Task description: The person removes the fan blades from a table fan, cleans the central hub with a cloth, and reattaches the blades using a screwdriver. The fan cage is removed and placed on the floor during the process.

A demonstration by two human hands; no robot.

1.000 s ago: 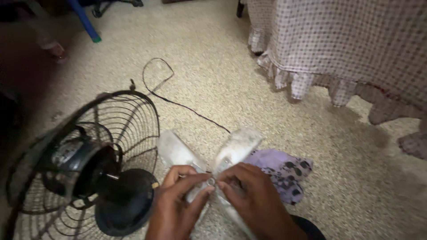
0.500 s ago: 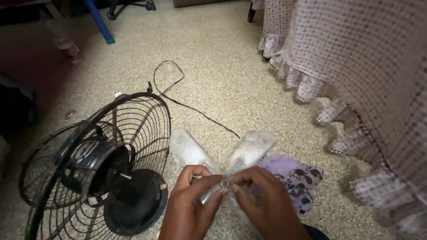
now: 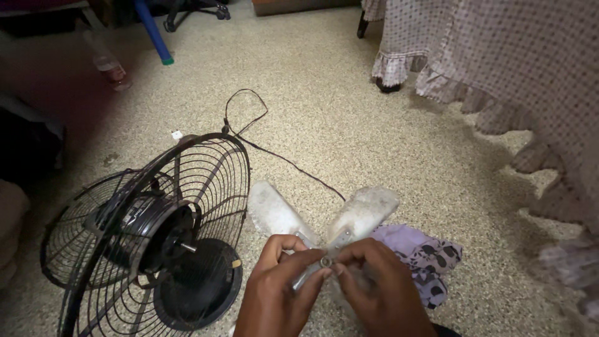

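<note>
A dusty fan blade [image 3: 349, 218] is pinched at its hub by the left hand [image 3: 277, 293] and right hand [image 3: 374, 287], lower centre. The bladeless fan cage [image 3: 150, 231] is left lying at lower left.

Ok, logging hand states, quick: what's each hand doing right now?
Left hand: closed on the fan blade at its hub.
Right hand: closed on the same hub.

fan blade [image 3: 362, 212] right of fan cage [image 3: 150, 231]

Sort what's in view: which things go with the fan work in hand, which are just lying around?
In hand:
left hand
right hand
dusty fan blade
black fan with wire guard
power cord

Lying about:
purple patterned cloth
frilled checked cover
plastic bottle
blue leg
</note>
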